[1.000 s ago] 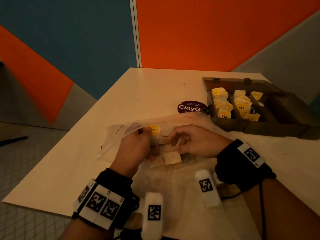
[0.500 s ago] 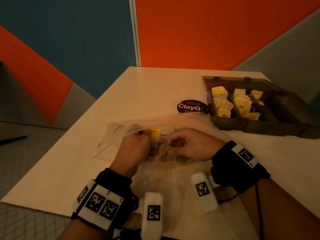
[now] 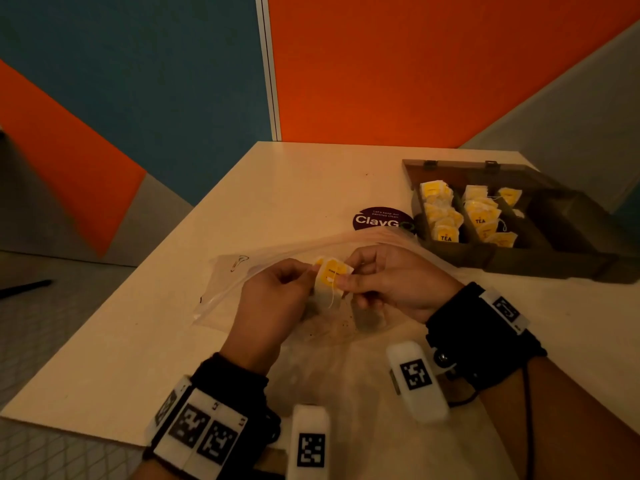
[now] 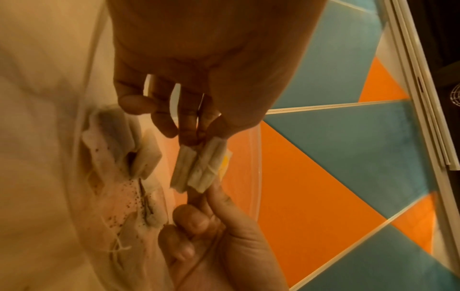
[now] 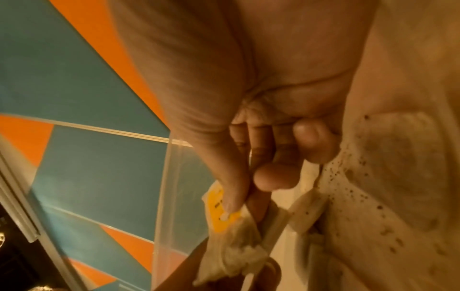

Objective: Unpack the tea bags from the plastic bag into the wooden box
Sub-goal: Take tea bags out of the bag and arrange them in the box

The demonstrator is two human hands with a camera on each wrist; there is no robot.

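Observation:
Between my two hands sits a small bundle of tea bags (image 3: 330, 280) with a yellow tag, just above the mouth of the clear plastic bag (image 3: 225, 292) that lies across the table. My left hand (image 3: 308, 273) pinches the bundle's left end (image 4: 199, 167). On the tag end (image 5: 222, 211), my right hand (image 3: 343, 282) pinches with thumb and forefinger. Further tea bags (image 4: 119, 137) and loose tea crumbs lie inside the plastic bag. The open wooden box (image 3: 519, 261) stands at the right, with several yellow-tagged tea bags (image 3: 446, 216) in its left compartments.
A round purple ClayGo sticker (image 3: 377, 220) lies on the pale table (image 3: 311, 188) just left of the box. The table's left edge runs diagonally, with tiled floor beyond it. Orange and blue wall panels stand behind.
My right hand has come up from deeper in the plastic bag to the bundle that my left hand holds. It now pinches the yellow tag end.

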